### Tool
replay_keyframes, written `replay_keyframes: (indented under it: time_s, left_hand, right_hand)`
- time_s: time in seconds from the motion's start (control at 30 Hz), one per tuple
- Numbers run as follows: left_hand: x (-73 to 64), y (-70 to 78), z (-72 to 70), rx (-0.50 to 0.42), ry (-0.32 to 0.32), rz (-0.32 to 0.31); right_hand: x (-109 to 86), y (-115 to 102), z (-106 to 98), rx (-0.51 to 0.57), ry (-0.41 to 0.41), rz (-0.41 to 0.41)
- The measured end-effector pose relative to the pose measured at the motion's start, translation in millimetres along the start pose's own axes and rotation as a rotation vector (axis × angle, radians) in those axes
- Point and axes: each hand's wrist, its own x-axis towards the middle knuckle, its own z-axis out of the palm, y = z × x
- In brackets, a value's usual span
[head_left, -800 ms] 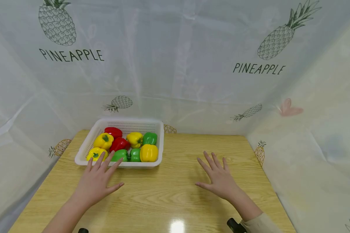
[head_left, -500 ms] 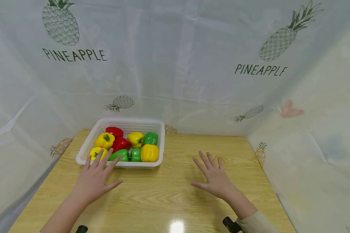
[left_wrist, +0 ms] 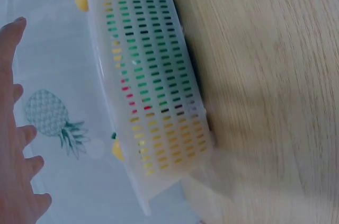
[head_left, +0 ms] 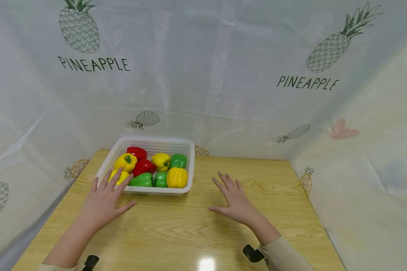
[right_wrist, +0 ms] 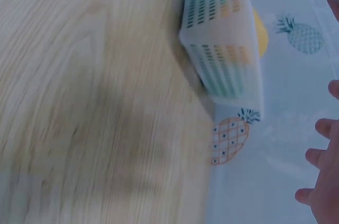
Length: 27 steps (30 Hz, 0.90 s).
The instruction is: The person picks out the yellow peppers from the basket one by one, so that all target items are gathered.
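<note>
A white perforated plastic basket point(head_left: 162, 191) stands at the back left of the table. Inside lie several bell peppers, among them a yellow bell pepper point(head_left: 177, 178) at the front right corner, a green bell pepper point(head_left: 142, 180) and a red bell pepper point(head_left: 144, 166). My left hand point(head_left: 100, 205) hovers by the basket's front left corner, fingers spread, partly covering a yellow bell pepper point(head_left: 122, 177). Right of the basket, my right hand point(head_left: 235, 203) hangs over bare wood with fingers extended, holding nothing. Both wrist views show the basket's slotted side.
The wooden table point(head_left: 190, 226) meets a pale curtain point(head_left: 203, 94) printed with pineapples along its back and sides. Black wrist devices point(head_left: 252, 253) sit at both cuffs.
My right hand has moved left, closer to the basket. The left hand has shifted slightly left relative to the basket, and the head view has turned a little left. The peppers stay put.
</note>
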Motion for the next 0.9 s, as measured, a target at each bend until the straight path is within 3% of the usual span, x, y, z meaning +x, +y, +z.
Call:
replay_keyframes:
  time_s: [0.23,0.53,0.8,0.9]
  left_hand:
    - [-1.0,-12.3,0.6,-0.020,-0.006,-0.048]
    - [-3.8,-27.4,6.4,-0.063,-0.036,-0.116]
    - [-7.2,-39.2,14.6,-0.119,-0.038,-0.191]
    - [-8.6,-43.5,18.9,-0.179,-0.037,-0.224]
  right_hand:
    - [23.0,-10,10,0.137,-0.005,0.037]
    - [47.5,-21,27,0.260,0.078,-0.003]
    - [68.3,-33,37,0.527,0.056,0.066]
    - [74.4,-34,41,0.595,0.058,0.091]
